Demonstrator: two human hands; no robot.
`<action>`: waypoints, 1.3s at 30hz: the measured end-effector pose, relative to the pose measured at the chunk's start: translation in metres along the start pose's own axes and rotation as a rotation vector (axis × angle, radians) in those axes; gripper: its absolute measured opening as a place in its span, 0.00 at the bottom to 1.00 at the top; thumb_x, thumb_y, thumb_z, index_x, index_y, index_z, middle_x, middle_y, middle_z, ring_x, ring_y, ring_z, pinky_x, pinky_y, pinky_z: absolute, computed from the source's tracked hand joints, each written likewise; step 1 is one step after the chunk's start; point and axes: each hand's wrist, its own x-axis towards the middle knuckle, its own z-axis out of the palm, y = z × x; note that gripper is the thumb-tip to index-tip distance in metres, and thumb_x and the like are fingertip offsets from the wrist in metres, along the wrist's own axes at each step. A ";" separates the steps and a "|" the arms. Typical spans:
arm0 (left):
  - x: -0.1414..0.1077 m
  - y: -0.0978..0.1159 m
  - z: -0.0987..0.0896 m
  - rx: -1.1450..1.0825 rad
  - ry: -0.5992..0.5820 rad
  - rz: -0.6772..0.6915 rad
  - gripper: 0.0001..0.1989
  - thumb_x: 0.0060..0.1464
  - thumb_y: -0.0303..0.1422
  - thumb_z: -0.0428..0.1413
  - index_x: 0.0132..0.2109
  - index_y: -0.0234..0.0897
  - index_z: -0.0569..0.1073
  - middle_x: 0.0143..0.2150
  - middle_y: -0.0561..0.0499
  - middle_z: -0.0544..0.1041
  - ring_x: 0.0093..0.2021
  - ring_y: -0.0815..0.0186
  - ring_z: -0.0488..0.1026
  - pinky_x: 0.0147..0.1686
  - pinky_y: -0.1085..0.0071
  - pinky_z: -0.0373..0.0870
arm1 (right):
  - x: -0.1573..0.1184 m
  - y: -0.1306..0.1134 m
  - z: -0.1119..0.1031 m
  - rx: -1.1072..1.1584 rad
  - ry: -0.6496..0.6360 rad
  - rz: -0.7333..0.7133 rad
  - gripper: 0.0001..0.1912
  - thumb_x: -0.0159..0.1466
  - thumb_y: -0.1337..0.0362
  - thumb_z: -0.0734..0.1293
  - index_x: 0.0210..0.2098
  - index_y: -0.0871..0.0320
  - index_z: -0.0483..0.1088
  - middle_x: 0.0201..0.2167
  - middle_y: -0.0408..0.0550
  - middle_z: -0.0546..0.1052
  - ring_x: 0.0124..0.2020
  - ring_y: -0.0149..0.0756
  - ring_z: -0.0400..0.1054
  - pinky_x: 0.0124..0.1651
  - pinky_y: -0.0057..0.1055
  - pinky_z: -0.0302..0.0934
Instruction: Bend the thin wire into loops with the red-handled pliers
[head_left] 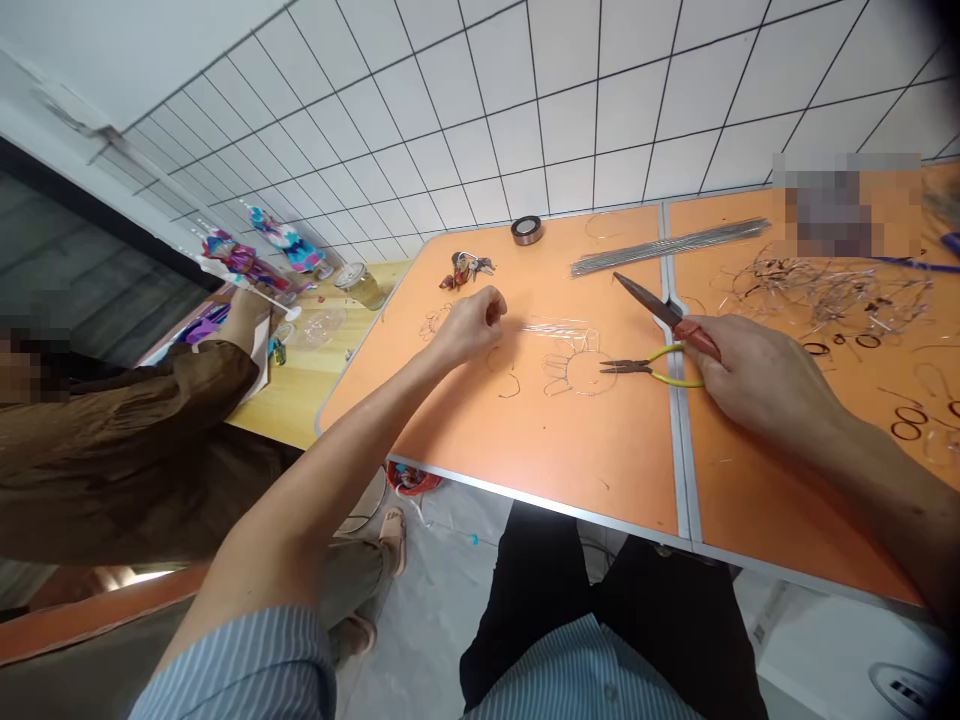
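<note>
- Left hand (471, 322) is curled into a loose fist on the orange counter (525, 440), fingers together; it seems to pinch the end of a few thin wire strands (553, 326), but the grip itself is too small to confirm.
- Right hand (757, 375) is closed around the red handles of a pair of pliers (660, 305), dark jaws pointing up and left, clear of the counter top.
- Second pair of pliers with yellow handles (651, 368) lies flat just left of the right hand, nose touching or just beside a bent wire figure (574, 372).
- Wire figure sits mid-counter, between the two hands, near the seam where the two counter panels meet.
- Handling judgement: wire is light and thin, springy, easy to kink; the figure would deform if squeezed, so best taken by its outer loop or a straight stub, not the small coils.
- Loose strands likely slide on the smooth top; pinching near an end gives control.
- Bundle of straight wire rods (667, 247) lies at the back; tape roll (526, 229) near the tiled wall.
- Tangle of wire scraps (817, 290) and small dark rings (907, 425) on the right panel.
- Another person in a brown sleeve (127, 420) works at the neighbouring wooden table (300, 390), well apart.
</note>
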 end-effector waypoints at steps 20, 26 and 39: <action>-0.019 -0.015 0.012 0.360 -0.238 -0.146 0.16 0.56 0.20 0.59 0.50 0.35 0.81 0.52 0.33 0.86 0.54 0.43 0.82 0.47 0.57 0.73 | -0.001 -0.005 -0.008 -0.001 -0.019 0.047 0.26 0.79 0.53 0.57 0.63 0.51 0.81 0.60 0.56 0.86 0.56 0.59 0.80 0.42 0.43 0.58; -0.025 -0.017 0.013 0.320 -0.197 -0.173 0.18 0.57 0.19 0.57 0.52 0.36 0.81 0.53 0.34 0.86 0.55 0.45 0.81 0.47 0.58 0.72 | -0.002 -0.004 -0.008 -0.004 0.000 0.026 0.26 0.80 0.54 0.56 0.63 0.53 0.81 0.60 0.57 0.86 0.56 0.58 0.80 0.43 0.43 0.60; -0.032 0.022 -0.015 0.102 -0.074 -0.125 0.16 0.53 0.18 0.59 0.47 0.35 0.81 0.40 0.46 0.85 0.40 0.59 0.79 0.42 0.65 0.69 | -0.005 -0.011 -0.012 0.195 0.103 0.026 0.18 0.76 0.58 0.63 0.55 0.54 0.82 0.52 0.59 0.87 0.50 0.56 0.79 0.46 0.44 0.61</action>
